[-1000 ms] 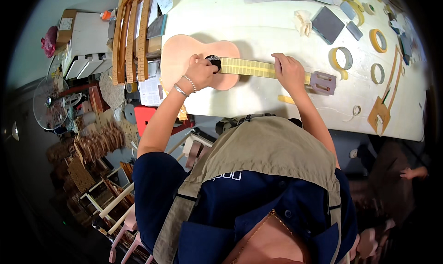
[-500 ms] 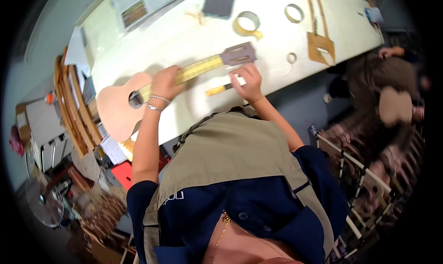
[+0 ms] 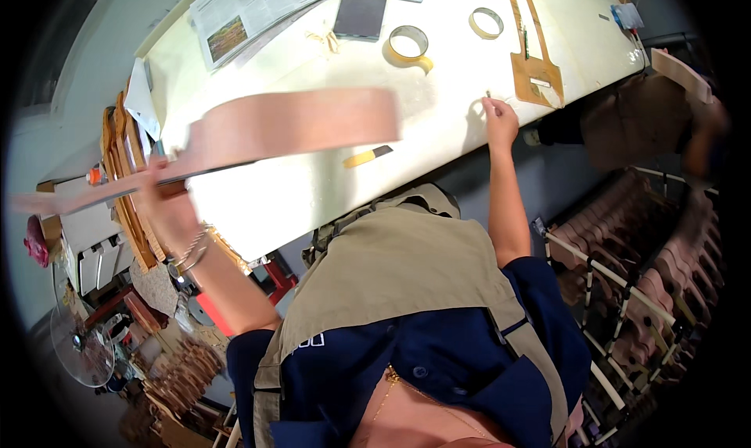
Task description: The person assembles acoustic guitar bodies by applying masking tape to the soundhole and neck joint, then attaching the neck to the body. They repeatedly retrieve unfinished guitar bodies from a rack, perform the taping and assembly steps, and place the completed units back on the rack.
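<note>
Ukulele point(image 3: 297, 119): held up over the left part of the pale bench point(image 3: 258, 213), body on edge with the pink-brown side wall showing; badly blurred.
Neck point(image 3: 86, 194): stretching leftward past the bench edge; headstock end too smeared to read.
Left hand point(image 3: 166, 201): closed around the neck near its join with the body, fingers wrapped rather than spread, as far as the blur shows.
Reason for hold: probably taken there as the slimmest part to wrap, close enough to the body to balance its weight.
Relative to grip: body entirely to the right of the left hand, most of the neck to its left; well apart from the right hand.
Right hand point(image 3: 501, 123): raised by the front edge, thumb and fingers drawn together; something tiny and dark at the tips, but cannot tell whether pinched.
Yellow-handled tool point(image 3: 366, 157): lying flat between both hands, dark end toward the right, likely left near the front for reach.
Tape roll point(image 3: 400, 57): standing farther back, perhaps pushed aside for working room.
Dark square pad point(image 3: 360, 16): flat behind, near the newspaper point(image 3: 242, 25).
</note>
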A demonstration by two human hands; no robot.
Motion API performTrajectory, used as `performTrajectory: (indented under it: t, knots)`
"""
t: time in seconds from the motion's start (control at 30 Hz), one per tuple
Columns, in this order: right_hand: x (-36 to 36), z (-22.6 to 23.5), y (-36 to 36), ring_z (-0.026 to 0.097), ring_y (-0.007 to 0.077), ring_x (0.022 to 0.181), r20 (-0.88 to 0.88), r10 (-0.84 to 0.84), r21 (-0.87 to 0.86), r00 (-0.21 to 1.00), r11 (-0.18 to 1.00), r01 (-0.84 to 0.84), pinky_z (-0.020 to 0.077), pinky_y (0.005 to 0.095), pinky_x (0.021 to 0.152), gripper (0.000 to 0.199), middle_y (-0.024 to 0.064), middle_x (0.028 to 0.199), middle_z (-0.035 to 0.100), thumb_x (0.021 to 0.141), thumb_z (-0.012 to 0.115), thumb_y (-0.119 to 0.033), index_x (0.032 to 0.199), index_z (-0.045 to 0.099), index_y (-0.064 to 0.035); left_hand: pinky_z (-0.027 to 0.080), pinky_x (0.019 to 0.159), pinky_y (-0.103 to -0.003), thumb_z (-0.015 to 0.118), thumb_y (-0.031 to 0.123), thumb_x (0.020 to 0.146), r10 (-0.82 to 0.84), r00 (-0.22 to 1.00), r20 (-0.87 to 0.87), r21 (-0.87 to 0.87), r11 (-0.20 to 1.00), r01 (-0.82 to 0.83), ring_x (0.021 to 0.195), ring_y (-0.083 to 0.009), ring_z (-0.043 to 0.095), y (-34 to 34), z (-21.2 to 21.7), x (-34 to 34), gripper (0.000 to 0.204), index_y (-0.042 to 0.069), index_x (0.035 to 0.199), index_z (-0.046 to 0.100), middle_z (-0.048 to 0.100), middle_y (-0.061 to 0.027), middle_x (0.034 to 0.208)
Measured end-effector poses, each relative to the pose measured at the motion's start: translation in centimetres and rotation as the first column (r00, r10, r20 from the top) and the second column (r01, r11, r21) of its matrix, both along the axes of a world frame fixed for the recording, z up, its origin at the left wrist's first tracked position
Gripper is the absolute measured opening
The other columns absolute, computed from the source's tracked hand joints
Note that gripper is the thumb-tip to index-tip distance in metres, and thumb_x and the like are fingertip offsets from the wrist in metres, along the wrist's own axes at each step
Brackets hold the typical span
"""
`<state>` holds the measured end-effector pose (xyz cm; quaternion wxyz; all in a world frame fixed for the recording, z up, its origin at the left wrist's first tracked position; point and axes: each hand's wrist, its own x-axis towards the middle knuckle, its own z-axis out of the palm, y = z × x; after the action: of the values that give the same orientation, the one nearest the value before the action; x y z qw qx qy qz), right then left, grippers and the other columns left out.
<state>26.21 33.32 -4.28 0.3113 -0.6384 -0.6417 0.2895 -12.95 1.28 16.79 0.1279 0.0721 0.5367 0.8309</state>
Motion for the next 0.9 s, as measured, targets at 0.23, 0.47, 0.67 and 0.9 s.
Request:
performTrajectory:
  t: [0.23,0.47,0.67,0.9]
  knots:
    - [1.2,4.8,-7.9,0.041,0.0105,0.07,-0.974,-0.182,-0.228,0.138,0.771,-0.595,0.0345,0.0259,0.062,0.016,-0.0029,0.077,0.049,0.09,0.056,-0.022,0.101,0.057,-0.0097,0.047,0.088,-0.039,0.062,0.026,0.084,-0.178,0.814,0.553,0.172,0.98,0.098,0.09,-0.0206,0.057,2.9,-16.5,9.4,0.022,0.01,0.098,0.056,0.06,-0.0057,0.093]
    - [-4.6,11.0,-15.0,0.047,0.0177,0.109,-0.437,0.627,0.134,0.645,0.755,-0.642,0.035,0.0299,0.094,0.021,0.0107,0.121,0.049,0.087,0.053,-0.007,0.096,0.07,-0.0009,0.045,0.092,-0.042,0.058,0.046,0.087,-0.484,0.566,0.667,0.171,0.839,0.517,0.102,-0.0217,0.055,6.1,-18.8,12.8,0.046,0.007,0.111,0.054,0.058,-0.0096,0.104]
    - [-10.9,15.1,-18.0,0.053,0.0234,0.114,-0.923,0.134,-0.143,0.362,0.753,-0.642,0.0421,0.0364,0.096,0.043,0.0111,0.122,0.05,0.09,0.053,-0.004,0.13,0.039,0.0044,0.048,0.088,-0.034,0.051,0.044,0.092,-0.675,0.437,0.595,0.0,0.544,0.839,0.097,-0.0208,0.059,5.1,-15.1,12.5,0.05,-0.002,0.112,0.055,0.061,-0.0129,0.104]
    - [-13.0,17.3,-18.8,0.056,0.0212,0.109,-0.847,0.235,-0.07,0.476,0.84,-0.539,0.048,0.0295,0.087,0.047,0.0164,0.11,0.057,0.082,0.059,0.009,0.125,0.04,0.0034,0.047,0.08,-0.026,0.051,0.024,0.094,-0.722,0.604,0.338,0.049,0.654,0.755,0.081,-0.0121,0.06,4.8,-10.7,14.5,0.027,0.0,0.096,0.063,0.065,-0.0054,0.088]
